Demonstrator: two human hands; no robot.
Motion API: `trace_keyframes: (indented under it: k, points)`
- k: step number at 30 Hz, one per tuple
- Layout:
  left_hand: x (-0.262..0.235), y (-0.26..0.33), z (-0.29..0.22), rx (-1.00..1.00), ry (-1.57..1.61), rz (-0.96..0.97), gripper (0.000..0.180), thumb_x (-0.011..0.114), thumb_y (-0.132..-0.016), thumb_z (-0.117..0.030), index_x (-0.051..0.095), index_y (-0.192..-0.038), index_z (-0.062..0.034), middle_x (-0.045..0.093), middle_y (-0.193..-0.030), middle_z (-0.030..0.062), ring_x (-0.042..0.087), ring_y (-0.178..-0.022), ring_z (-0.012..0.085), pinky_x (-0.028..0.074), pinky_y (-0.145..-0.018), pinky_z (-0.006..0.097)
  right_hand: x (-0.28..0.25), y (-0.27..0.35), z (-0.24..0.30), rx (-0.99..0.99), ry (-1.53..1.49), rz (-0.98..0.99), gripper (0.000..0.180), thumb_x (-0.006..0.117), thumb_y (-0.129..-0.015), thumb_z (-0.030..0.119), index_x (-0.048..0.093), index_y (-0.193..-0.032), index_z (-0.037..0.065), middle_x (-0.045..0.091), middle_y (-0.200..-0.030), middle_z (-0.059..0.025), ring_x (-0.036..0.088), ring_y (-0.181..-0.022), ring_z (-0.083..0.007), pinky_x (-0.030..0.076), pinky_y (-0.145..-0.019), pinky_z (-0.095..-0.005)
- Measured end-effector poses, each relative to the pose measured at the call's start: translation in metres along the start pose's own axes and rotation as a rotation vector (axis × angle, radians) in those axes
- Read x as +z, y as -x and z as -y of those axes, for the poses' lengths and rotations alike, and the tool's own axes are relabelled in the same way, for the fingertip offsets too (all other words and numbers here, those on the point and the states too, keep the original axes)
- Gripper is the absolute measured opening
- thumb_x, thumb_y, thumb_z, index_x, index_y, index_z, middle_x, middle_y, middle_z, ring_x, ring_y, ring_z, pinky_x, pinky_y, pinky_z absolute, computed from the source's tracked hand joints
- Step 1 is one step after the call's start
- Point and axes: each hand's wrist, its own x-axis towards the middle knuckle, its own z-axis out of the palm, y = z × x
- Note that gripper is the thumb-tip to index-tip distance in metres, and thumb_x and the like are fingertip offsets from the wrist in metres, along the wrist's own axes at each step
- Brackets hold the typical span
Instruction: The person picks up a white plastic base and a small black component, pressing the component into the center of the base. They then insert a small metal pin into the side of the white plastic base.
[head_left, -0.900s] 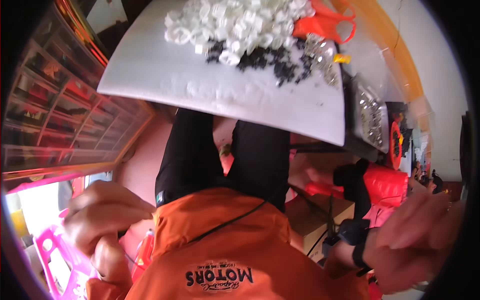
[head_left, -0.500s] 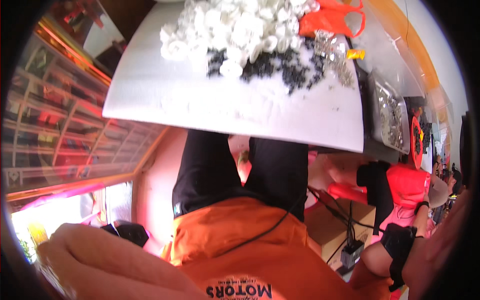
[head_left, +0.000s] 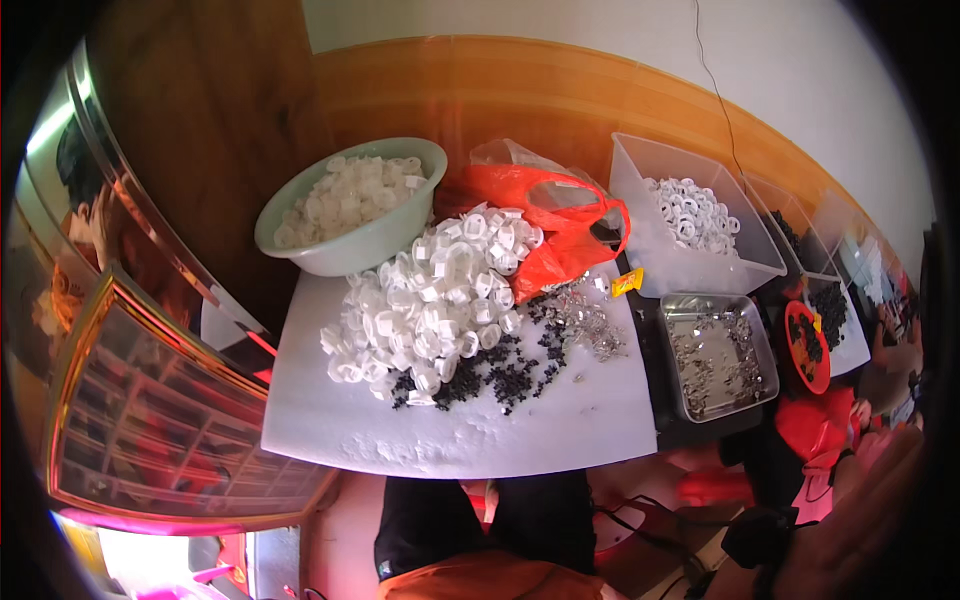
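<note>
Blurred skin at the lower right is my right hand or forearm [head_left: 850,515], raised close to the camera; its fingers cannot be made out. My left hand is out of the picture. In front of my lap stands a white-topped table [head_left: 520,450]. A heap of white plastic ring-shaped parts [head_left: 430,310] covers its middle, with small black parts [head_left: 510,378] scattered along the near side. Small shiny metal pieces [head_left: 597,328] lie to the right, below a red plastic bag [head_left: 565,225] and a small yellow packet [head_left: 627,282]. Neither hand touches these.
A pale green basin [head_left: 330,255] of white parts stands back left. To the right are a clear bin [head_left: 655,270] of white rings, a metal tray [head_left: 690,410] of metal pieces and a red dish [head_left: 815,375]. Another person [head_left: 810,430] sits farther right. A glass-fronted cabinet [head_left: 150,400] stands left.
The view has tilted up, bringing the basin, bin and wall into sight. My left forearm has left the lower left of the picture. The parts on the table look unmoved.
</note>
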Motion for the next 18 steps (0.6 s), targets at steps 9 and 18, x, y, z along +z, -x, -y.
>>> trace_keyframes:
  k: [9, 18]
  points:
    - [-0.019, 0.002, 0.008, -0.002, -0.045, -0.003, 0.035, 0.062, -0.089, -0.023, 0.063, -0.097, 0.0108, 0.063, -0.102, 0.0208, 0.064, -0.087, 0.0317, 0.054, -0.071, 0.037, -0.009, 0.005, -0.006, 0.023, 0.031, -0.031, 0.015, 0.055, -0.086, 0.005, 0.044, -0.095, -0.001, 0.044, -0.077, -0.0082, 0.044, -0.058, -0.0146, 0.037, -0.057, -0.0252]
    - [-0.027, 0.015, 0.018, 0.02, -0.086, -0.039, 0.033, 0.062, -0.088, -0.022, 0.062, -0.094, 0.0099, 0.063, -0.099, 0.0202, 0.063, -0.084, 0.0307, 0.053, -0.068, 0.036, -0.02, 0.008, -0.002, 0.043, 0.05, -0.023, 0.015, 0.055, -0.086, 0.005, 0.044, -0.094, -0.001, 0.044, -0.077, -0.008, 0.044, -0.058, -0.0146, 0.037, -0.058, -0.0252]
